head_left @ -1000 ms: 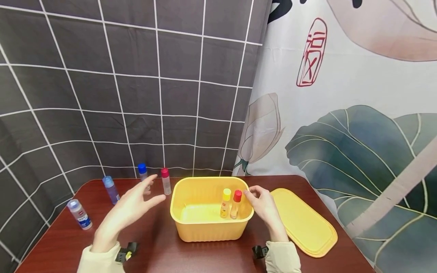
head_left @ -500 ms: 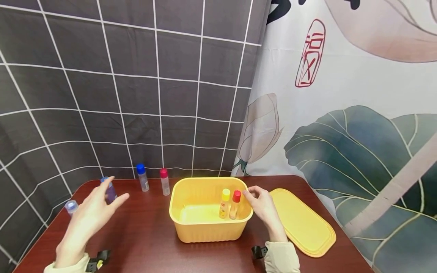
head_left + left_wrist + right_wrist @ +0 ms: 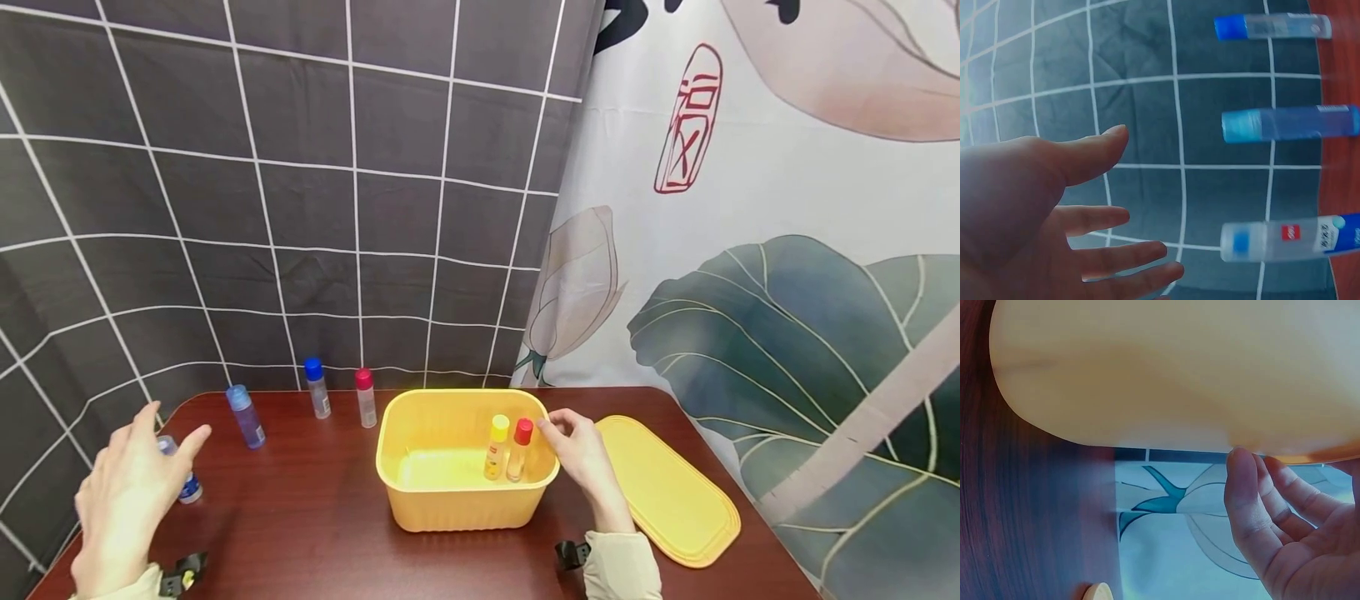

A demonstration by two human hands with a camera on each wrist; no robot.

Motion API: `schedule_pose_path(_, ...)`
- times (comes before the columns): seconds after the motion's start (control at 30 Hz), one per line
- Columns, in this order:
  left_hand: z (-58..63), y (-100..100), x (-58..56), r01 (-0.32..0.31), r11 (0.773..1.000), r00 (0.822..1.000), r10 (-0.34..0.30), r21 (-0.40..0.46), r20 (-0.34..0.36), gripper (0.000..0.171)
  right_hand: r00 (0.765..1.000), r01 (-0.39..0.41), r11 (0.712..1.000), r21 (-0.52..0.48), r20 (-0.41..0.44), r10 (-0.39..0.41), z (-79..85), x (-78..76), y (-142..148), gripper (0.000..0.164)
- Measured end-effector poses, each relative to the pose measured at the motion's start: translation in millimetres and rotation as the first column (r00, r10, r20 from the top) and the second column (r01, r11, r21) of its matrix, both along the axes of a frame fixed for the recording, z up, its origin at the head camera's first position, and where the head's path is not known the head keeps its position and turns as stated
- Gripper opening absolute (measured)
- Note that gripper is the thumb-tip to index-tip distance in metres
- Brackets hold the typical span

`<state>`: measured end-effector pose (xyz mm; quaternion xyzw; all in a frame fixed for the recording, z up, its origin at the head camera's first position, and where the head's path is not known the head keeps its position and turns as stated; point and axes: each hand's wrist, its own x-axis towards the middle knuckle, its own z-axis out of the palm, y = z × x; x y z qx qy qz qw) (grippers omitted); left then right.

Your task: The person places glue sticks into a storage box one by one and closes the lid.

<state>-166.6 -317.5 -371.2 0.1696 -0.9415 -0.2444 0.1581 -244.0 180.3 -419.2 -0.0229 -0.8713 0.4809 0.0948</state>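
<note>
My left hand (image 3: 123, 500) is held up at the far left, fingers spread and nothing in it. It partly hides a clear glue bottle with a blue label (image 3: 189, 487); in the left wrist view this bottle (image 3: 1294, 240) stands just beyond the fingers (image 3: 1129, 253). Farther back stand a purple-blue bottle (image 3: 246, 417), a blue-capped bottle (image 3: 318, 393) and a pink-capped bottle (image 3: 366, 403). With thumb and fingers, my right hand (image 3: 588, 462) pinches the right rim of a yellow plastic box (image 3: 465, 510). Inside it, a yellow-capped bottle (image 3: 494, 450) and a red-capped bottle (image 3: 518, 452) stand upright.
A yellow lid (image 3: 675, 492) lies flat on the dark red-brown table (image 3: 315, 517), to the right of the box. Behind the table hang a grey checked cloth (image 3: 300, 208) and a white cloth with a lotus print (image 3: 750, 333).
My left hand has moved left, from beside the pink-capped bottle, past the purple-blue one, to the clear bottle at the far left. The right hand has stayed on the box's rim.
</note>
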Motion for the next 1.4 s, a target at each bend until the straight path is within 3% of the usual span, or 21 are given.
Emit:
schedule_pose_path(0.27,-10.8,-13,-2.3,-0.035,0.998,0.990,0.029,0.043,0.137,0.088,1.000,-0.002,1.000,-0.005,0.004,0.002,-1.1,-1.1,0,0.025)
schedule_pose_path(0.63,-24.8,-24,-7.6,-0.057,0.996,0.980,0.044,0.062,0.197,0.074,1.000,0.001,1.000,0.018,-0.013,-0.001,0.9,-0.4,2,0.023)
schedule_pose_path(1.17,-42.4,-28,-11.3,-0.095,0.992,0.978,0.077,0.084,0.195,0.064,1.000,-0.001,1.000,0.025,-0.006,0.002,1.0,-1.0,2,0.023)
schedule_pose_path(1.4,-43.3,-34,-14.2,-0.088,0.993,0.983,0.075,0.076,0.166,0.060,1.000,-0.005,1.000,0.010,-0.014,0.005,0.2,-1.0,0,0.022)
